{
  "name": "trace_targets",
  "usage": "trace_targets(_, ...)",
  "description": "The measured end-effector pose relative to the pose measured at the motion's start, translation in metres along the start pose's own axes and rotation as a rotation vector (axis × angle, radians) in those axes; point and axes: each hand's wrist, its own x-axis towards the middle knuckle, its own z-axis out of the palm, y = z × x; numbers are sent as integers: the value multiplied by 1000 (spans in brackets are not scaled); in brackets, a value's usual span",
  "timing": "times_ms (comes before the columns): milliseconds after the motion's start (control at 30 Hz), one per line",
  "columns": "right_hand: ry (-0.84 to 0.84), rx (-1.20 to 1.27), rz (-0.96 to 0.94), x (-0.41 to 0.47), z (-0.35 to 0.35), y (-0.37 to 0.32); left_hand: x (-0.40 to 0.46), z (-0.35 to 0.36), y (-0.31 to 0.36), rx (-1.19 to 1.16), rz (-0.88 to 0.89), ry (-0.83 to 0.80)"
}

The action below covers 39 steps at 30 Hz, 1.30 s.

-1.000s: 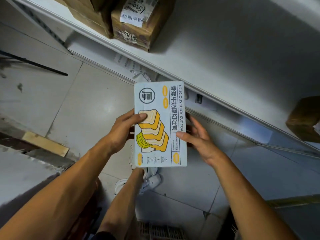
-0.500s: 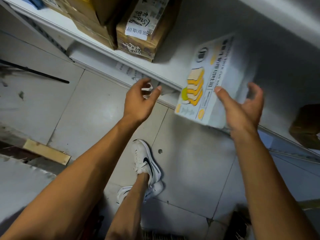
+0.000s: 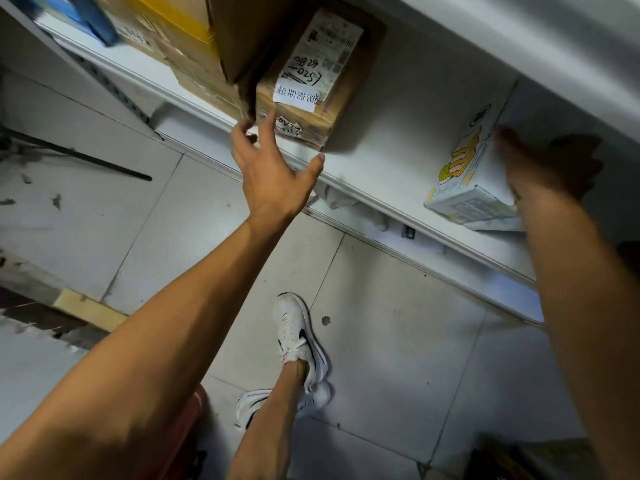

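Observation:
A white toast box (image 3: 464, 188) printed with yellow bread slices and a banana lies on the white shelf (image 3: 381, 161), near its front edge at the right. My right hand (image 3: 547, 171) lies against the box's upper right side with thumb and fingers spread; blur and shadow hide the fingertips. My left hand (image 3: 273, 174) reaches to the left part of the shelf, fingers straight and spread. Its fingertips are at the lower front corner of a brown cardboard parcel (image 3: 311, 84) with a white handwritten label, and it holds nothing.
More stacked cartons (image 3: 194, 39) fill the shelf left of the parcel. Another shelf board overhangs at top right. Below is a grey tiled floor with my white shoes (image 3: 298, 337), a wooden plank (image 3: 86, 308) and a black rod (image 3: 79, 155) at the left.
Both hands held the toast box over the floor a second ago. The left hand let go, the box went onto the shelf at the right, and the left hand moved up to the brown parcel.

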Motion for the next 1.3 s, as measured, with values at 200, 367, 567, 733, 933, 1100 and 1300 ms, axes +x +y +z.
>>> trace_targets(200,340,218,-453,-76,35,-17,23,13,10,-74,-2,24)
trace_targets(367,138,491,-588,-141,98,1,40,21,16,-120,-110,95)
trace_targets(567,-365,731,-267,-166,119,-2,29,13,-4,-87,6,155)
trace_targets(733,-694,940,25,-164,136,-23,-33,-6,-31,-175,108,98)
trace_targets(933,-816,1074,134,-182,148,-20,-96,-28,-52,-287,90,62)
trace_targets(1100,-860,1126,157,-199,151,10,-122,-38,-63,-253,152,5)
trace_targets(1300,-857,1151,200,-207,129,51,-144,-58,-62,-372,53,-147)
